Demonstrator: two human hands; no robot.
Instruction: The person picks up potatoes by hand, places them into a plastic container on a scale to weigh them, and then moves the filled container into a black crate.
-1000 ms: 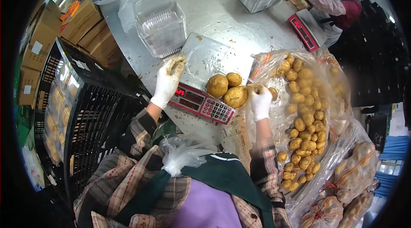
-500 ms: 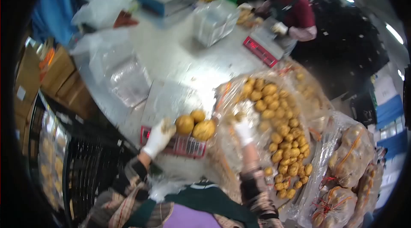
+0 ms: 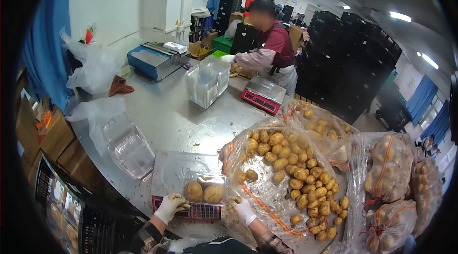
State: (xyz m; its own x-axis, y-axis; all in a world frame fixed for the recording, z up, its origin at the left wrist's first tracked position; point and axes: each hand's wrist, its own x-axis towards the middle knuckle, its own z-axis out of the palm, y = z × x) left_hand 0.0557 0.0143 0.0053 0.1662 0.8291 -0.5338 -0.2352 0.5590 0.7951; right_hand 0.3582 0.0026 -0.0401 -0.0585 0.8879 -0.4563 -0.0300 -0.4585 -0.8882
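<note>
A clear plastic clamshell box (image 3: 205, 177) holding three potatoes (image 3: 213, 193) rests on a red-fronted scale (image 3: 167, 165). My left hand (image 3: 171, 207), in a white glove, has its fingers curled against the box's near left corner. My right hand (image 3: 243, 210), also gloved, pinches at the near right corner. The lid appears to lie over the potatoes. Right of the scale, many loose potatoes (image 3: 305, 177) lie in an opened clear plastic sack (image 3: 257, 196).
Open clamshell boxes (image 3: 129, 146) lie left of the scale. A stack of clear boxes (image 3: 208, 82) stands farther back, near a second red scale (image 3: 262, 94) and a co-worker (image 3: 276, 44). Full potato sacks (image 3: 389, 168) sit at the right. A black crate (image 3: 102, 227) is at lower left.
My right hand has left the loose potatoes and come to the box on the scale. My left hand stays at its left side. The view has tilted up, and the co-worker now reaches toward the stacked boxes.
</note>
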